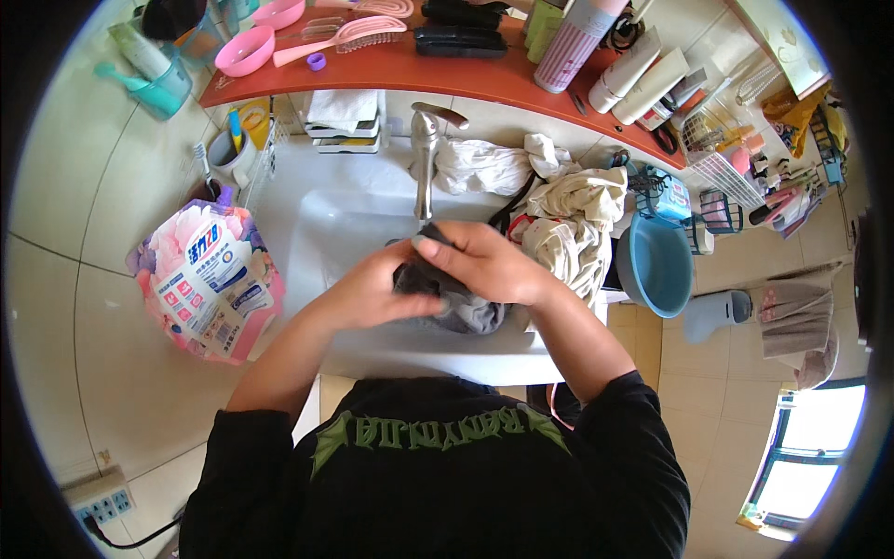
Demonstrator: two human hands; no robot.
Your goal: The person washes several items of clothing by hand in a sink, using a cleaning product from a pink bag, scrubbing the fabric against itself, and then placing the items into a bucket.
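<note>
A dark grey cloth point(473, 315) is bunched up between my two hands over the white sink point(317, 219). Its kind of garment does not show. My left hand point(377, 284) is closed on its left side, with the fingers partly smeared by motion. From above, my right hand point(489, 261) grips the same cloth, thumb laid across it. The metal faucet point(425, 168) hangs just beyond, its spout end close to my hands. Part of the cloth droops below my right hand into the basin; the basin floor under it is hidden.
Cream and white laundry point(570, 219) is heaped on the sink's right side. A pink detergent pouch point(219, 284) stands at the left. Above the faucet runs a red shelf point(372, 79) with brushes and bottles. A blue basin point(656, 265) sits at the right.
</note>
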